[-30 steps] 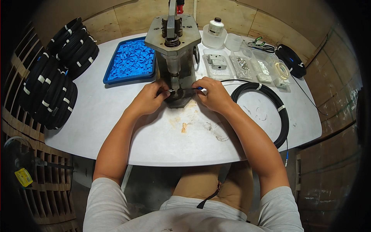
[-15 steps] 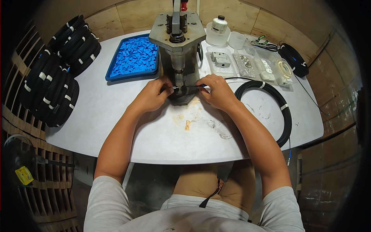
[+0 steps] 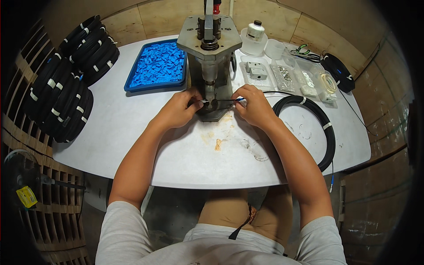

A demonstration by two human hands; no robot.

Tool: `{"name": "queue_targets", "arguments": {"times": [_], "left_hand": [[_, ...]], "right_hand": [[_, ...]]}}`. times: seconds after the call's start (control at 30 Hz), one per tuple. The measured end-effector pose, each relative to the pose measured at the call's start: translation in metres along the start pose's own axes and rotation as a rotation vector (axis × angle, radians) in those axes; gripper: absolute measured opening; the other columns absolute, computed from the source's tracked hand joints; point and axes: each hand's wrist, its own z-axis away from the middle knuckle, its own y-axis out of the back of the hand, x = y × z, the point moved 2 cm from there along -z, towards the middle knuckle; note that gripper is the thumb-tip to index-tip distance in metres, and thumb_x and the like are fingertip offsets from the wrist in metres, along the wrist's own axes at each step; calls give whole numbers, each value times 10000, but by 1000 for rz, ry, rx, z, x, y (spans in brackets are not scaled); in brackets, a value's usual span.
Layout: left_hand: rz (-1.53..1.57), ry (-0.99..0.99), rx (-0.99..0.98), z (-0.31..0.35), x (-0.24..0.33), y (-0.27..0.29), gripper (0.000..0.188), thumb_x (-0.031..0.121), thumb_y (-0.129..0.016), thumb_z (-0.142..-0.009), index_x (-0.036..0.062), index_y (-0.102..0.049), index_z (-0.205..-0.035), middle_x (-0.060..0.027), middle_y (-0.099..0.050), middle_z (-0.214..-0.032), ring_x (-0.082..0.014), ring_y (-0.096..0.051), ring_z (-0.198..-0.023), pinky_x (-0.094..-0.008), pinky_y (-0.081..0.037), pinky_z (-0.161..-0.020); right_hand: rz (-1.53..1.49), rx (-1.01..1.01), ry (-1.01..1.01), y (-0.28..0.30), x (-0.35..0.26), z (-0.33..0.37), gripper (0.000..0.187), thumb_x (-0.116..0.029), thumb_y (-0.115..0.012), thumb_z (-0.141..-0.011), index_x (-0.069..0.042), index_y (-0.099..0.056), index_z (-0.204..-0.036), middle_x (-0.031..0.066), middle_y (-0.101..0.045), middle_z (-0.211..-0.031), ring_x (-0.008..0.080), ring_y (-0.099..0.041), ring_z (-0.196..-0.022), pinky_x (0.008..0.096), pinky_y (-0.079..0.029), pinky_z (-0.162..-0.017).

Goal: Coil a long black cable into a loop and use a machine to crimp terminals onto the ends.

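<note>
A grey metal bench press [image 3: 209,53] stands at the middle of the white table [image 3: 132,132]. My left hand [image 3: 179,108] pinches a small part at the press base, on its left side. My right hand [image 3: 251,104] holds a thin black cable end [image 3: 225,100] that runs level into the press base from the right. That cable leads back to a black coil [image 3: 324,128] lying on the table to the right. What sits under the press ram is too small to make out.
A blue tray [image 3: 132,84] full of small blue pieces sits left of the press. Stacked black cable coils [image 3: 62,92] lie at the table's left edge. Clear boxes of small parts [image 3: 304,77], a white bottle [image 3: 255,33] and another black coil [image 3: 338,73] are at the back right.
Both hands stay at the press base. The view has shifted a little, so the press and hands sit slightly lower and more central in the picture.
</note>
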Motion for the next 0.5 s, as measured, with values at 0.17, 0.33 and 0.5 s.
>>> {"name": "queue_targets", "arguments": {"times": [0.17, 0.33, 0.5], "left_hand": [[32, -24, 14, 0, -2, -1, 204, 161, -665, -961, -15, -645, -1063, -219, -733, -983, -366, -709, -952, -425, -543, -863], [29, -20, 24, 1, -3, -1, 206, 162, -664, -956, -18, -647, -1056, -222, -735, -986, -369, -710, -953, -426, -544, -863], [34, -38, 30, -1, -2, -2, 217, 167, -655, -956, -28, -657, -1050, -225, -736, -987, -369, -711, -955, -427, -546, -864]], "right_hand": [[8, 6, 31, 0, -1, 0, 168, -99, -752, -833, -59, -738, -996, 132, -700, -1017, 344, -647, -1041, 436, -507, -951], [-61, -42, 23, 0, -7, -1, 183, -150, -775, -873, -44, -732, -1015, 152, -727, -956, 369, -680, -919, 444, -546, -852], [-154, 23, 157, -5, -5, -1, 156, -162, -789, -904, -59, -735, -1007, 129, -728, -925, 327, -686, -776, 390, -554, -729]]}}
